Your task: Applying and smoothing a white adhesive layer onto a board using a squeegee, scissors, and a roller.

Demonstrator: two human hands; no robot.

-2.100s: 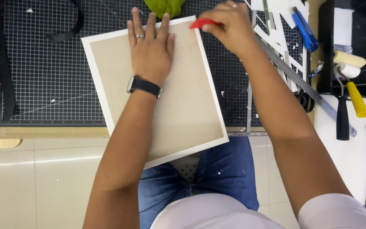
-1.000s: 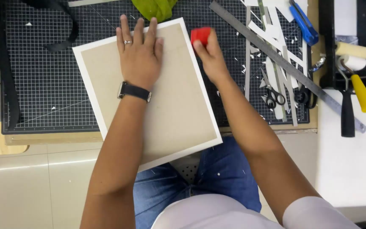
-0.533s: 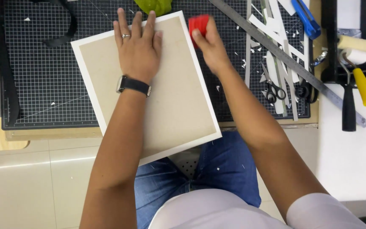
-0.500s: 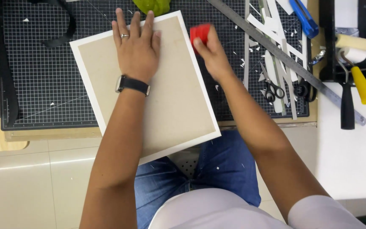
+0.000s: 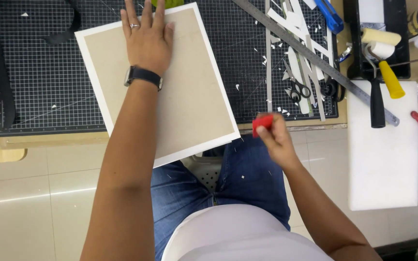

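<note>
Board (image 5: 170, 92) stays pinned under our flat, open left hand (image 5: 147, 38); right hand (image 5: 276, 140) fingers pinch the red block (image 5: 262, 123) just past the board's lower corner.

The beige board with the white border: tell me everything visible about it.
The board is a flat rectangle with a matte beige face and a narrow white border, like card or mounted paper. It lies tilted on the black gridded cutting mat, its near corner overhanging the table edge above the person's lap. The left hand presses flat on its upper part. The right hand, holding a small red object, is off the board.
</note>
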